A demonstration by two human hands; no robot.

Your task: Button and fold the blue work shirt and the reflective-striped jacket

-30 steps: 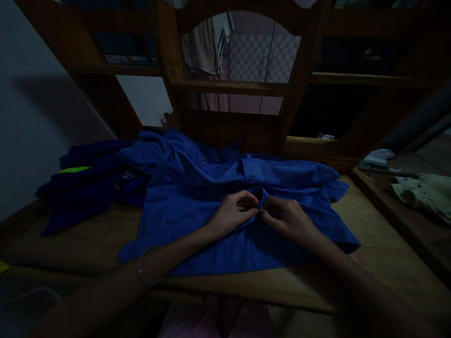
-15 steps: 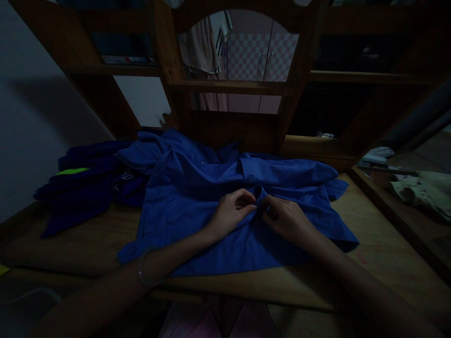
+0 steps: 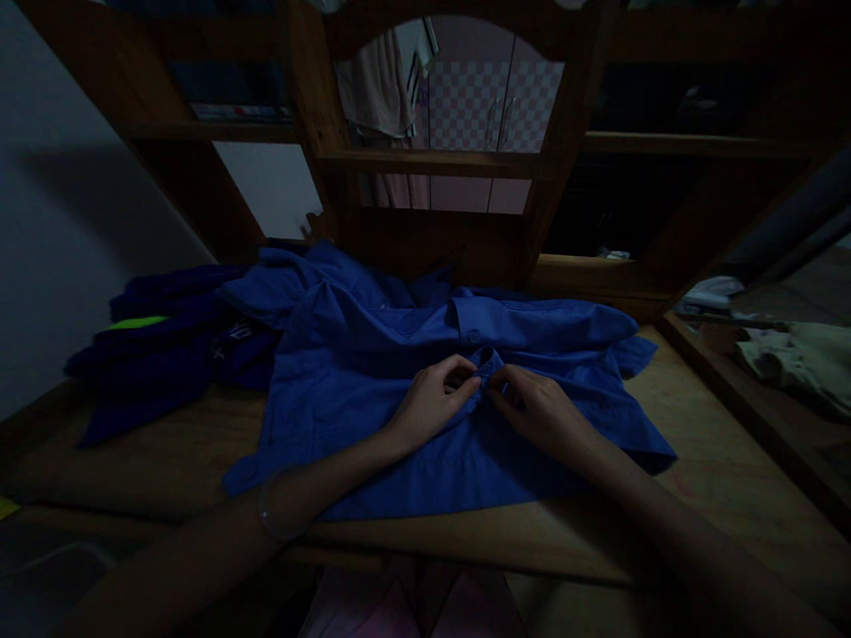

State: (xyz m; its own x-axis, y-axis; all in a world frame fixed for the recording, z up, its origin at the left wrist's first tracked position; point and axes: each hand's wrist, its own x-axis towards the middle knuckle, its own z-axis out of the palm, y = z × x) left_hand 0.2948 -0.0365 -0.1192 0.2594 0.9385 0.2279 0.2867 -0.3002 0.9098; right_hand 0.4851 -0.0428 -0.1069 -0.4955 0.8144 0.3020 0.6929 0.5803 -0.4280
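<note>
A blue garment point(image 3: 359, 390), which looks like a button-up jacket or shirt, lies spread over the wooden table point(image 3: 724, 434). My left hand point(image 3: 435, 394) pinches a raised fold of its front edge between thumb and fingers. Close by on the right, my right hand point(image 3: 532, 399) grips the same fold with thumb and forefinger. The fold curls up in a small loop between the fingertips. Just above it, a round button point(image 3: 474, 338) shows on the cloth. Whether a button sits between my fingers is hidden.
A darker blue garment point(image 3: 166, 354) with a neon-yellow patch is heaped at the left by the wall. Wooden shelving point(image 3: 432, 164) rises along the table's back. Pale cloth point(image 3: 798, 359) lies beyond the raised wooden edge at right.
The right fingertips have shifted slightly left and lower on the fold. The loop of cloth between the hands has turned a little and shows more of its opening.
</note>
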